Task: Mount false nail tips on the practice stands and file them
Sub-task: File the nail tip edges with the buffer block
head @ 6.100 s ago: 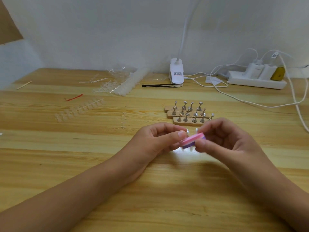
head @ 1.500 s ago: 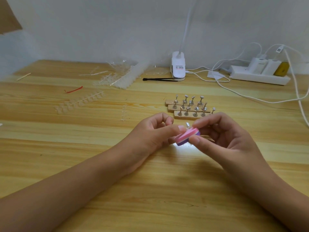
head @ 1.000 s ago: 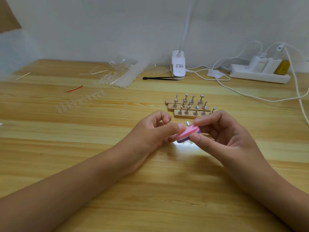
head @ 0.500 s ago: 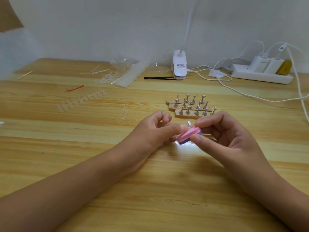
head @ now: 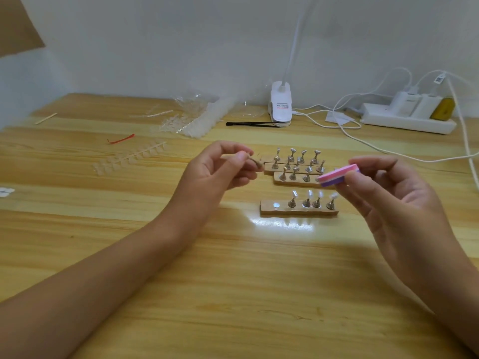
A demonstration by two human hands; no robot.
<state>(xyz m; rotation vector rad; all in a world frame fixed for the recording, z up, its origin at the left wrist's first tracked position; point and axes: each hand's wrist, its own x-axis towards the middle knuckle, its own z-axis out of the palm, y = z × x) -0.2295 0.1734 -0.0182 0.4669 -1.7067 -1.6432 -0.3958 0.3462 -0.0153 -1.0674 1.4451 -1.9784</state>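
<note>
Four of the five spots on the near base (head: 269, 210) are carrying stands (head: 306, 203) with clear nail tips (head: 320, 194) on top, and the leftmost spot is showing only its bare disc (head: 276, 204). My left hand (head: 217, 174) is hovering above the table (head: 233, 294), just left of the back bases (head: 298, 182), with thumb and forefinger pinching a small piece (head: 254, 160) (too blurred for me to name outright, though I am judging it to be the missing fifth stand with its tip). My right hand (head: 388, 203) is gripping the pink and purple buffer block (head: 338, 175) between thumb and fingers, holding it well apart from the left hand and not touching the piece. I am reading this as a pause inside the filing step: mounting on the near base is looking nearly done, while the back bases are seemingly standing without tips. Next, as I am judging it, I am either bringing block and piece together for more strokes or seating the piece on the bare disc, which is asking for a steady, upright lowering so the neighbouring tip is not getting knocked.
</note>
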